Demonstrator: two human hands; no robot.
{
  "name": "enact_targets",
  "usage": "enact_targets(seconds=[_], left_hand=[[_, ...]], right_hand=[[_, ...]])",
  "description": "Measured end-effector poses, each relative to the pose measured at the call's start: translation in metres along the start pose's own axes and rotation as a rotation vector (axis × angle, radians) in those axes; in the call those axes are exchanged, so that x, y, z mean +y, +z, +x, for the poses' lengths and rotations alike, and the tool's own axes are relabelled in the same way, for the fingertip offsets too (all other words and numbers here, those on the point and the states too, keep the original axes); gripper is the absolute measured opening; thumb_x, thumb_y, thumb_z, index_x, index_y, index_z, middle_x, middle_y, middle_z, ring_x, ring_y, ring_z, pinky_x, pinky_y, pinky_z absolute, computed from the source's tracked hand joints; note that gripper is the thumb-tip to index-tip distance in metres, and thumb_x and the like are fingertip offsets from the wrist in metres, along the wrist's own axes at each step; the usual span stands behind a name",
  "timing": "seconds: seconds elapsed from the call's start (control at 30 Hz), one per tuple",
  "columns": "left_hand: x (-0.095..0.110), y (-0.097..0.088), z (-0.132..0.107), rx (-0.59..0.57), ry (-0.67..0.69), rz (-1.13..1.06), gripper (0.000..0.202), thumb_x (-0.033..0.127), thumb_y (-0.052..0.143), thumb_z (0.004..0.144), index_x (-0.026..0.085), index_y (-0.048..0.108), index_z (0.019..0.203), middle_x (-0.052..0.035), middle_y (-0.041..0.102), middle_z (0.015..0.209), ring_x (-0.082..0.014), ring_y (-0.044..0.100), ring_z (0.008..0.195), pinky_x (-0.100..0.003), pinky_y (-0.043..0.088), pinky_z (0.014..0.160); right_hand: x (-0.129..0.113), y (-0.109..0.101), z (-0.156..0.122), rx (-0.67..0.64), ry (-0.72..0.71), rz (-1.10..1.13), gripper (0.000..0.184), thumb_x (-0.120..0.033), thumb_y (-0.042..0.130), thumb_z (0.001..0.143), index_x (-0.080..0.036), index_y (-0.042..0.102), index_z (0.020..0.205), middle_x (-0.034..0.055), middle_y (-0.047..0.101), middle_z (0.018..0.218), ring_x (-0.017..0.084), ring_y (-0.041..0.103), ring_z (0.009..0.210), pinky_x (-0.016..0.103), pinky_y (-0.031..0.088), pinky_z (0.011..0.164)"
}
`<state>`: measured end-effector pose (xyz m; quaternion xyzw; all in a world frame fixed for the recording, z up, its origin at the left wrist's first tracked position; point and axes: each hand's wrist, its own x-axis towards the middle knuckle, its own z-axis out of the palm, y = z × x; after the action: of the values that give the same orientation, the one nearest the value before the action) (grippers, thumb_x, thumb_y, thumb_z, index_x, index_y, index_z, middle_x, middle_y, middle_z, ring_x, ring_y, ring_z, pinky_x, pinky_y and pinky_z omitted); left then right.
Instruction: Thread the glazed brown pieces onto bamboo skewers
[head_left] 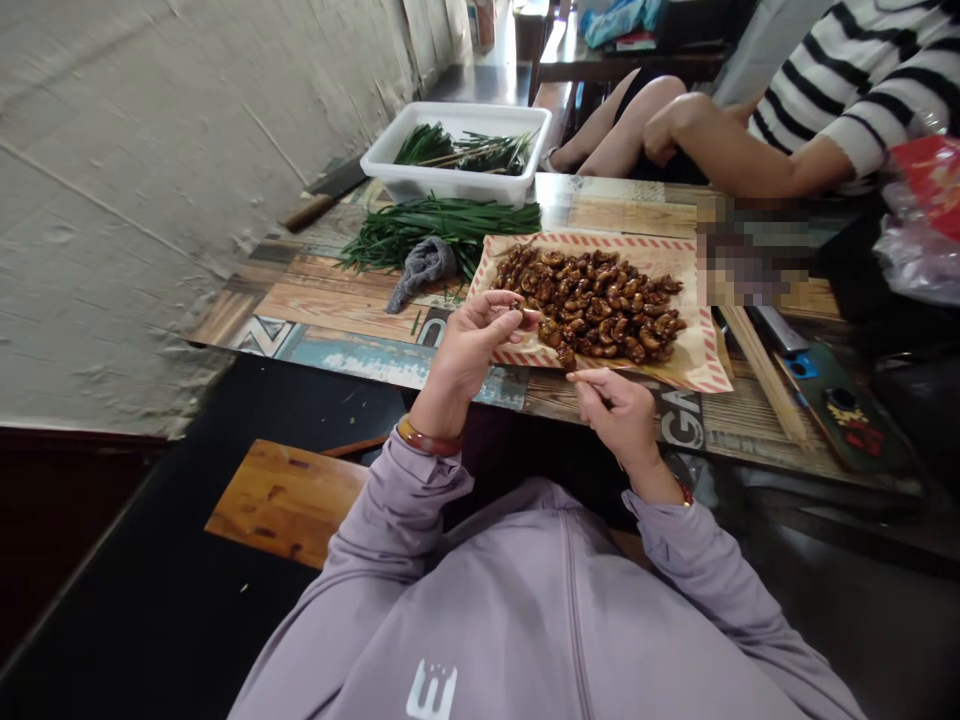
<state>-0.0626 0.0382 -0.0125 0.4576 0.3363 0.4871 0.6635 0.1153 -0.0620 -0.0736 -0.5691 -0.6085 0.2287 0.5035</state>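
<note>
A paper-lined tray (705, 370) on the patterned wooden table holds a heap of glossy brown pieces (596, 300). My left hand (472, 345) hovers at the tray's near left corner, fingers pinched on one small brown piece. My right hand (619, 410) is at the tray's front edge, fingers closed on a thin wooden skewer (583, 375) whose tip points left toward a brown piece at the heap's edge. Both sleeves are lilac.
Green chives (442, 225) lie behind the tray with a grey cloth (424, 265). A white tub (457, 150) holds more chives. Another person in a striped top (862, 80) sits at the far right. Bundled skewers (761, 370), a dark case and plastic bags lie right.
</note>
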Motion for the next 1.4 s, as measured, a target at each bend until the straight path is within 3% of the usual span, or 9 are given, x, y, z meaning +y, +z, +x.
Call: enact_targets(seconds=[0.2, 0.47, 0.77, 1.13, 1.4], left_hand=[[0.007, 0.002, 0.011, 0.029, -0.061, -0.098, 0.031, 0.030, 0.077, 0.069, 0.016, 0.053, 0.083, -0.0050, 0.073, 0.080, -0.0114, 0.068, 0.068, -0.017, 0.045, 0.056], [0.009, 0.002, 0.013, 0.104, -0.142, -0.111, 0.025, 0.031, 0.076, 0.073, 0.014, 0.058, 0.079, -0.0053, 0.073, 0.081, -0.0127, 0.070, 0.070, -0.025, 0.054, 0.073], [0.009, 0.007, 0.014, 0.090, -0.085, -0.147, 0.022, 0.026, 0.076, 0.072, 0.013, 0.059, 0.077, -0.0059, 0.073, 0.079, -0.0150, 0.071, 0.075, -0.032, 0.055, 0.087], [0.012, 0.003, 0.011, 0.124, -0.120, -0.105, 0.023, 0.027, 0.076, 0.072, 0.013, 0.058, 0.079, -0.0059, 0.072, 0.080, -0.0179, 0.072, 0.082, -0.035, 0.055, 0.088], [0.010, 0.001, 0.008, 0.087, -0.113, -0.112, 0.023, 0.028, 0.076, 0.072, 0.013, 0.060, 0.079, -0.0064, 0.072, 0.079, -0.0181, 0.072, 0.080, -0.036, 0.053, 0.092]], right_hand=[[0.003, 0.001, 0.000, -0.009, -0.048, -0.024, 0.017, -0.024, 0.055, 0.087, -0.019, 0.072, 0.091, 0.0016, 0.072, 0.068, 0.013, 0.068, 0.059, 0.022, 0.052, 0.057], [-0.001, 0.001, 0.003, -0.029, -0.112, -0.079, 0.020, -0.024, 0.055, 0.087, -0.021, 0.073, 0.094, 0.0024, 0.075, 0.074, 0.015, 0.071, 0.064, 0.024, 0.056, 0.066], [-0.001, 0.001, 0.004, -0.004, -0.154, -0.110, 0.020, -0.023, 0.055, 0.087, -0.022, 0.074, 0.093, 0.0036, 0.077, 0.088, 0.017, 0.073, 0.074, 0.025, 0.058, 0.071], [0.001, 0.003, 0.003, -0.022, -0.126, -0.120, 0.020, -0.024, 0.055, 0.087, -0.024, 0.075, 0.094, 0.0035, 0.077, 0.091, 0.018, 0.073, 0.079, 0.028, 0.059, 0.073], [0.002, 0.002, 0.004, -0.021, -0.158, -0.135, 0.020, -0.024, 0.055, 0.088, -0.023, 0.074, 0.094, 0.0034, 0.077, 0.091, 0.018, 0.074, 0.078, 0.026, 0.058, 0.071]])
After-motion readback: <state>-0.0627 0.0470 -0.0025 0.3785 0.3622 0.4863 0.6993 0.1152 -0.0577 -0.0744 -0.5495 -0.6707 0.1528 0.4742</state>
